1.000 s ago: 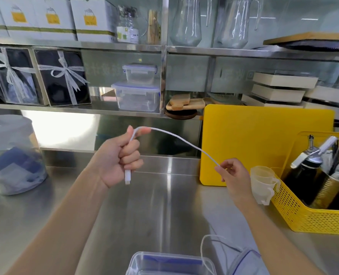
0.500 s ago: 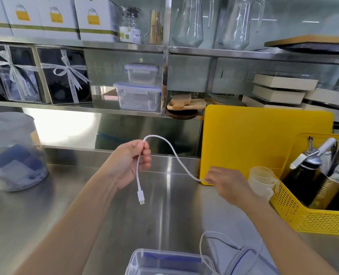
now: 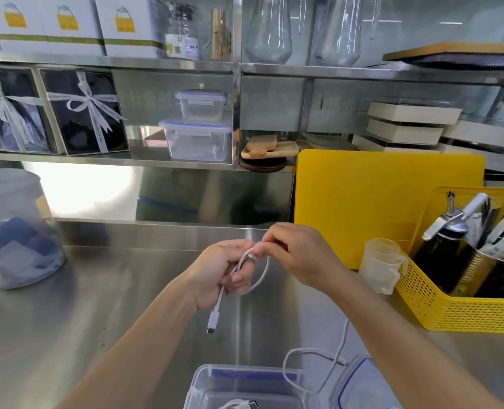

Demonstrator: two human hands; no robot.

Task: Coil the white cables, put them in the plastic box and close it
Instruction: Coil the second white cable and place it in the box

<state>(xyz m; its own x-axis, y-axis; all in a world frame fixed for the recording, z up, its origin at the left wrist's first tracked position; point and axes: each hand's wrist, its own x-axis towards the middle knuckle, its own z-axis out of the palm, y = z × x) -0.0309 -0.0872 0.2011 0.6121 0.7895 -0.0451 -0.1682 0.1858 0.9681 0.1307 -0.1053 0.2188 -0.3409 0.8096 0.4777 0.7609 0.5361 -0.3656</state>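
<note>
My left hand grips a white cable above the steel counter; one loop hangs beside its fingers and the plug end dangles below. My right hand meets the left and pinches the same cable at the loop's top. The cable's free length trails down to the counter and curls near the open clear plastic box at the bottom edge. Something white lies inside the box. Its blue-rimmed lid lies to the right of it.
A yellow basket with a black bottle and utensils stands at right, a clear measuring cup hung on its side. A yellow cutting board leans behind. A lidded tub sits at left. Shelves with boxes and containers run along the back.
My right hand has swung left to meet my left hand, folding the stretched cable into a loop. More plug end now hangs below the left fist.
</note>
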